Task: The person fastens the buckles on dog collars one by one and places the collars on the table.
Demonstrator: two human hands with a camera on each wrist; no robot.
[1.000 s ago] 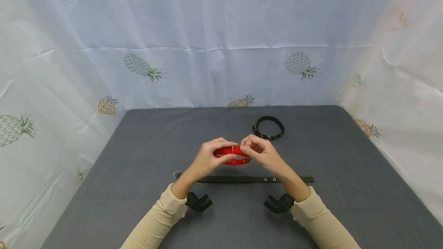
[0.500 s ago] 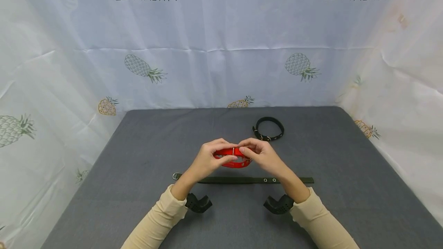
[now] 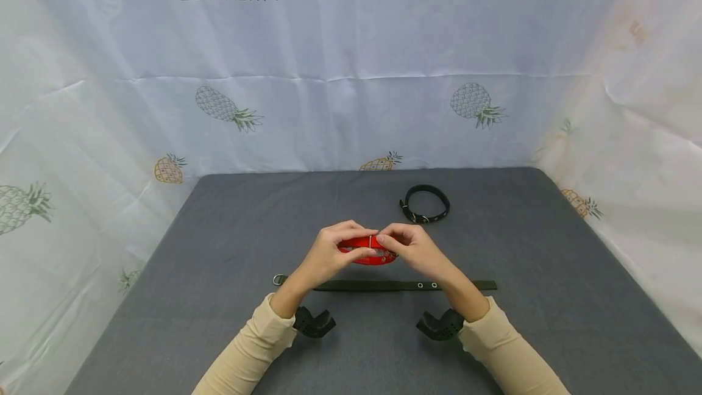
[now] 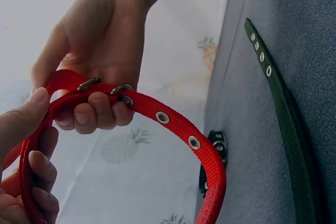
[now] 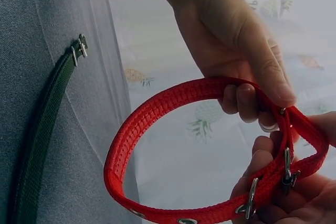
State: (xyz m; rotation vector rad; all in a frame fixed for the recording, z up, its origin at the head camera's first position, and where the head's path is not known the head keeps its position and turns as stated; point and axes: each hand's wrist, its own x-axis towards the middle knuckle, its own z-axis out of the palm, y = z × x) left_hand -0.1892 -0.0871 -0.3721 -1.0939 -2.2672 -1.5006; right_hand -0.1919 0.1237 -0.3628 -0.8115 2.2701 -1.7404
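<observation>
While both hands are meeting above the middle of the grey fabric-covered table [image 3: 219, 249], they are holding a red woven nylon collar with metal eyelets and a metal buckle [image 3: 368, 250] between them, lifted clear of the table surface. The left hand [image 3: 329, 253] is gripping the collar's left part, its thumb pressing on top of the webbing and its fingers curling beneath it. The right hand [image 3: 414, 249] is pinching the collar at the buckle end, with its fingertips [image 4: 94, 114] wrapping over the strap right beside the metal rings. Seen from the right wrist view, the red collar [image 5: 173, 145] is forming a closed loop, the buckle hardware sitting near the right hand's fingers at the lower right of that view.

A long dark green webbing strap with small metal eyelets and a metal ring at its left end [image 3: 384, 285] is lying flat and straight on the table just nearer the person than the hands, running left to right under the wrists. A black collar buckled into a small loop [image 3: 425, 203] is resting on the table beyond the right hand, apart from it. Both forearms are wearing cream long sleeves [image 3: 247, 346], and a white plastic curtain printed with pineapples [image 3: 351, 78] is hanging behind and beside the table.
</observation>
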